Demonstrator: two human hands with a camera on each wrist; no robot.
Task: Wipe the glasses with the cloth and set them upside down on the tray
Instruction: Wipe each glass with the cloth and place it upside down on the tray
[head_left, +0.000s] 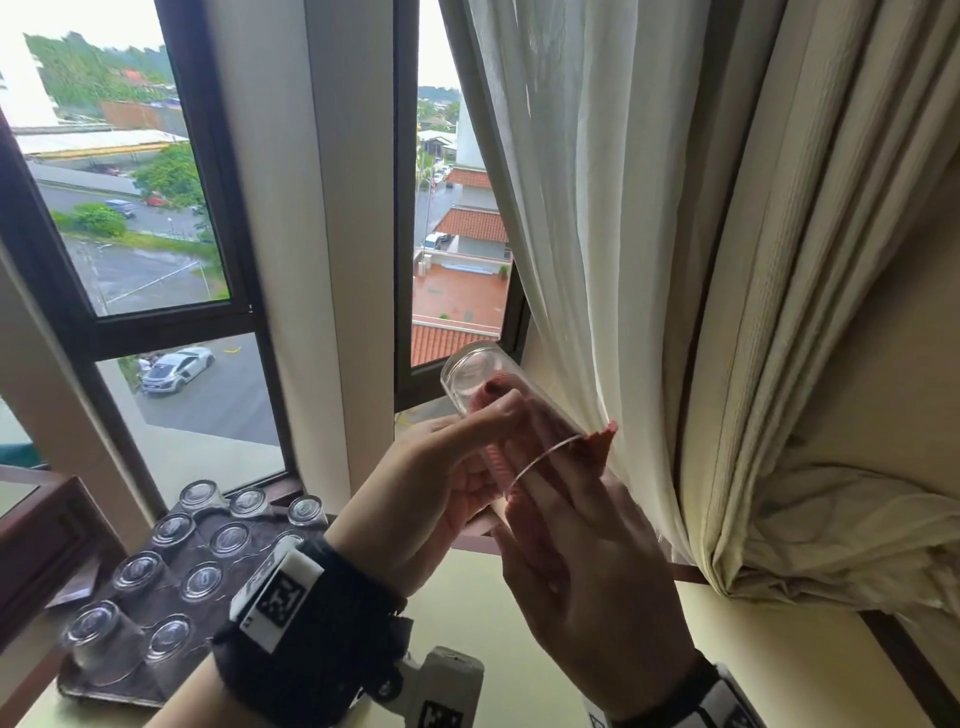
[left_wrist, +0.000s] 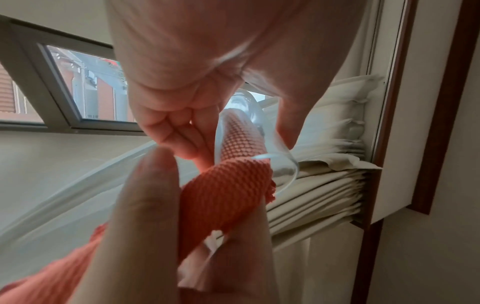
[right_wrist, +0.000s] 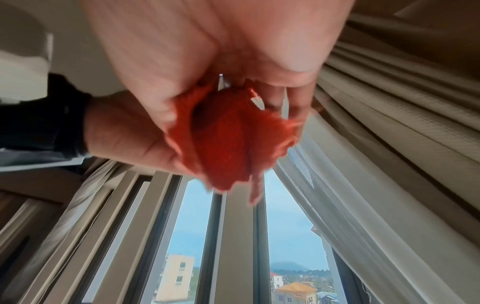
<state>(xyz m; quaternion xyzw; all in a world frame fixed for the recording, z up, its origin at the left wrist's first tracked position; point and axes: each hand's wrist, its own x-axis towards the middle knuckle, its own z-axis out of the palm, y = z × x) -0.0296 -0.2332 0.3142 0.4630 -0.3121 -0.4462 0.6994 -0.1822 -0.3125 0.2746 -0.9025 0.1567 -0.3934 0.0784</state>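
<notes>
Cream curtain (head_left: 649, 234) fills the right side, bunched low beside a dark-framed window (head_left: 156, 260) looking out over a street and tiled roofs. Pale tabletop (head_left: 457, 597) runs under the sill. Dark tray (head_left: 130, 691) sits at lower left on that surface, carrying a cluster of glasses (head_left: 171, 530) already set bases-up, in rows, some touching.

Left hand (head_left: 415, 493) is raised in front of the window, fingers and thumb curled round a clear glass (head_left: 478, 384), which is tilted with its base up and away, its open mouth toward the right hand. The glass is held in the air, well above the tray and to its right.

Right hand (head_left: 582, 571) is at the mouth of the glass, fingers curled on the red-orange cloth (head_left: 602, 441), pushing it inside; a corner of cloth sticks out past the rim. Left wrist view: waffle-textured cloth seen through the glass wall, rim edge clear, fingers pinching the cloth just outside the mouth. Right wrist view is blurred, cloth bunched in the palm. Both wrists wear black bands (head_left: 311, 623) with printed tags.
</notes>
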